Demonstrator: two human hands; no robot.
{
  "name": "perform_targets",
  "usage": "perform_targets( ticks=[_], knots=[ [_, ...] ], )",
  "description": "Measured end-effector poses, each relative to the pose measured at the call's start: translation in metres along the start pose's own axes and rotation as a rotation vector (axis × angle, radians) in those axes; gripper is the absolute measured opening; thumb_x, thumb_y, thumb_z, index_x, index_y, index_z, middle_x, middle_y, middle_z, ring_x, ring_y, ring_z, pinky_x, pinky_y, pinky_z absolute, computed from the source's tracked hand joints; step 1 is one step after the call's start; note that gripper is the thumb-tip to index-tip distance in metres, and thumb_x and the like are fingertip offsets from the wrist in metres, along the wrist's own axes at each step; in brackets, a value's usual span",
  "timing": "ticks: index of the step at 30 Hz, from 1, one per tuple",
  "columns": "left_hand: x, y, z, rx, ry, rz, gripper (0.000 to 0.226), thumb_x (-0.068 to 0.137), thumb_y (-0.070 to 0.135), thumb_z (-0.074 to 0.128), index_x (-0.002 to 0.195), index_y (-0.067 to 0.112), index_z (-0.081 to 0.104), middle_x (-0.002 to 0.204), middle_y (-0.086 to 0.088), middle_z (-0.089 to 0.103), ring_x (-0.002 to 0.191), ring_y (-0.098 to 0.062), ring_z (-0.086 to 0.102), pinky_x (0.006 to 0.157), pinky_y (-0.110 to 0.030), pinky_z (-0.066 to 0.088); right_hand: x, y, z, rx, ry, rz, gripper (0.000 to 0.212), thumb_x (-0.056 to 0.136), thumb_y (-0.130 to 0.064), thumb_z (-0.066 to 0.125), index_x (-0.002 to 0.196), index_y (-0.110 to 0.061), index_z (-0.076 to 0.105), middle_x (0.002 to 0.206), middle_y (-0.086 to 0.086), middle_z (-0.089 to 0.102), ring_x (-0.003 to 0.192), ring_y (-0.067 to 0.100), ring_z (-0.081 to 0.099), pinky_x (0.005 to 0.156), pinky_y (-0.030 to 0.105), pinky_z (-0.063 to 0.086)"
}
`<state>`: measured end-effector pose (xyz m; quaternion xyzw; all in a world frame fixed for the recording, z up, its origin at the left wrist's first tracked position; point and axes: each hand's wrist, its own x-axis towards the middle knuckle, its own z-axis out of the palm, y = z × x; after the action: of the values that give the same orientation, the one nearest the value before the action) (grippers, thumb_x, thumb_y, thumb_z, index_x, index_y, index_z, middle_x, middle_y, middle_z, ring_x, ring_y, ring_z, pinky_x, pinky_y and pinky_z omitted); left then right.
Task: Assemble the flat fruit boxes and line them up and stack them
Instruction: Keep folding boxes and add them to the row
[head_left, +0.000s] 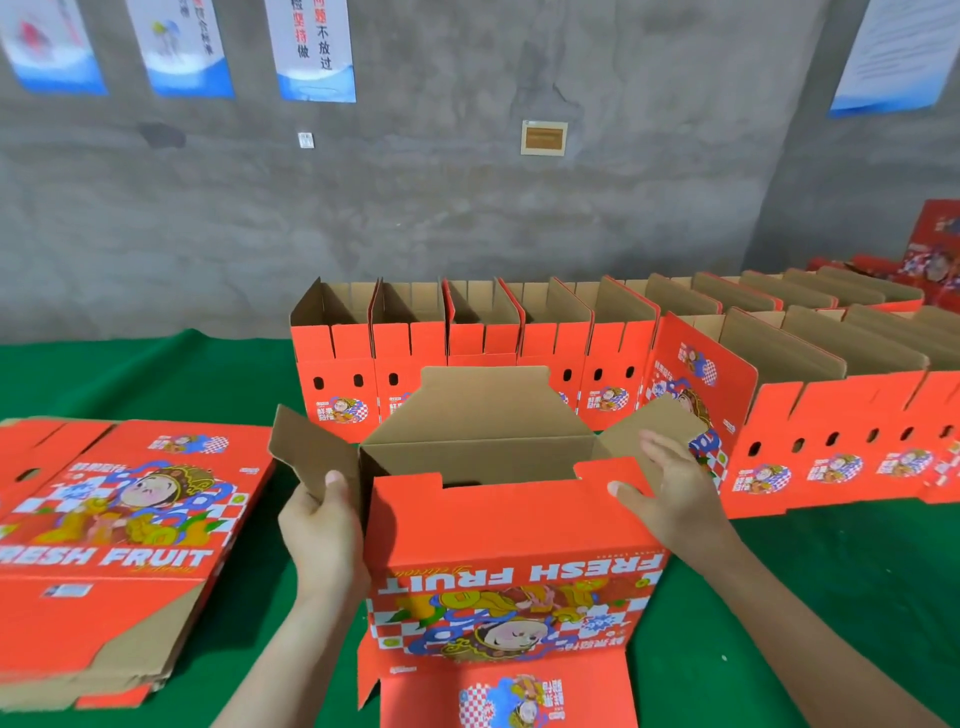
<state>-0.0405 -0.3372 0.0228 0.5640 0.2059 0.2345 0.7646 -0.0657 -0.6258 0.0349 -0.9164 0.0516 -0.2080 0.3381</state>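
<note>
A red "FRESH FRUIT" box (511, 551) stands opened into shape in front of me, its print upside down and its brown flaps spread out. My left hand (323, 525) grips the box's left corner, thumb against the left side flap (306, 452). My right hand (662, 491) lies with straight fingers against the right side flap (660, 421). A pile of flat boxes (111, 540) lies at the left. Assembled boxes (452, 353) stand lined up in a row behind.
A second row of assembled boxes (831, 431) runs off to the right, with more behind it. Green cloth (810, 582) covers the table. A concrete wall with posters rises behind the rows. More red boxes (935, 244) are stacked at the far right.
</note>
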Motion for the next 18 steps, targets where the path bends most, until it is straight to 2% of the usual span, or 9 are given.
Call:
perform_targets(
  ticks=[2, 4, 6, 7, 8, 10, 12, 15, 18],
  knots=[
    [0.001, 0.0, 0.0, 0.041, -0.017, 0.003, 0.021, 0.096, 0.012, 0.046, 0.079, 0.014, 0.059, 0.072, 0.0, 0.055, 0.078, -0.021, 0.048, 0.075, -0.034, 0.038, -0.001, -0.001, -0.002, -0.034, -0.019, -0.027, 0.06, 0.081, -0.013, 0.074, 0.133, 0.005, 0.049, 0.146, 0.012, 0.041, 0.137, 0.022, 0.036, 0.109, 0.023, 0.023],
    [0.003, 0.002, -0.002, 0.124, -0.054, 0.035, 0.023, 0.091, 0.004, 0.049, 0.073, 0.014, 0.059, 0.069, -0.003, 0.055, 0.075, -0.021, 0.048, 0.069, -0.032, 0.039, -0.001, -0.003, -0.002, -0.032, -0.031, -0.059, 0.054, 0.081, -0.012, 0.074, 0.13, 0.002, 0.055, 0.146, 0.01, 0.043, 0.136, 0.02, 0.038, 0.111, 0.027, 0.026],
    [0.002, 0.008, -0.004, 0.261, -0.194, 0.114, 0.028, 0.081, -0.008, 0.053, 0.092, 0.014, 0.067, 0.075, -0.003, 0.06, 0.073, -0.021, 0.054, 0.062, -0.027, 0.045, -0.002, -0.006, 0.001, -0.047, -0.034, -0.102, 0.049, 0.082, -0.009, 0.072, 0.128, 0.0, 0.058, 0.142, 0.009, 0.049, 0.133, 0.019, 0.043, 0.112, 0.029, 0.028],
    [0.002, 0.01, -0.005, 0.344, -0.298, 0.153, 0.05, 0.075, -0.013, 0.055, 0.115, 0.016, 0.064, 0.092, -0.004, 0.065, 0.083, -0.02, 0.059, 0.07, -0.029, 0.051, -0.002, -0.008, 0.002, -0.068, -0.038, -0.117, 0.049, 0.082, -0.008, 0.071, 0.128, -0.002, 0.058, 0.141, 0.008, 0.05, 0.132, 0.019, 0.043, 0.113, 0.03, 0.028],
    [0.003, 0.012, -0.006, 0.417, -0.395, 0.198, 0.074, 0.071, -0.017, 0.057, 0.136, 0.017, 0.05, 0.116, -0.004, 0.063, 0.104, -0.018, 0.059, 0.087, -0.034, 0.052, -0.001, -0.009, 0.004, -0.096, -0.043, -0.127, 0.049, 0.082, -0.008, 0.071, 0.129, -0.003, 0.057, 0.141, 0.007, 0.05, 0.133, 0.02, 0.042, 0.114, 0.031, 0.026],
    [0.002, 0.017, -0.006, 0.557, -0.514, 0.346, 0.096, 0.067, -0.02, 0.059, 0.15, 0.019, 0.028, 0.145, -0.004, 0.041, 0.134, -0.019, 0.038, 0.112, -0.038, 0.032, 0.0, -0.01, 0.007, -0.141, -0.057, -0.125, 0.054, 0.082, -0.009, 0.072, 0.133, -0.004, 0.054, 0.145, 0.007, 0.046, 0.136, 0.021, 0.038, 0.116, 0.032, 0.021],
    [0.0, 0.021, -0.006, 0.666, -0.555, 0.476, 0.097, 0.066, -0.021, 0.056, 0.149, 0.02, 0.027, 0.151, -0.009, 0.029, 0.141, -0.02, 0.024, 0.116, -0.029, 0.018, 0.0, -0.011, 0.008, -0.159, -0.055, -0.119, 0.059, 0.081, -0.01, 0.073, 0.135, -0.005, 0.051, 0.147, 0.006, 0.042, 0.138, 0.022, 0.034, 0.115, 0.032, 0.017],
    [-0.002, 0.023, -0.007, 0.759, -0.603, 0.526, 0.09, 0.07, -0.016, 0.056, 0.146, 0.024, 0.032, 0.155, -0.011, 0.016, 0.145, -0.021, 0.012, 0.112, -0.021, 0.012, -0.002, -0.011, 0.008, -0.145, -0.034, -0.121, 0.062, 0.08, -0.011, 0.074, 0.136, -0.006, 0.05, 0.148, 0.005, 0.041, 0.139, 0.022, 0.033, 0.114, 0.029, 0.014],
    [0.002, 0.021, -0.005, 0.875, -0.66, 0.621, 0.069, 0.076, -0.004, 0.066, 0.136, 0.025, 0.047, 0.156, -0.009, 0.013, 0.145, -0.02, 0.009, 0.113, -0.025, 0.013, -0.003, -0.012, 0.009, -0.152, -0.026, -0.141, 0.061, 0.081, -0.01, 0.073, 0.137, -0.005, 0.048, 0.149, 0.006, 0.039, 0.14, 0.023, 0.03, 0.115, 0.027, 0.011]
  ],
)
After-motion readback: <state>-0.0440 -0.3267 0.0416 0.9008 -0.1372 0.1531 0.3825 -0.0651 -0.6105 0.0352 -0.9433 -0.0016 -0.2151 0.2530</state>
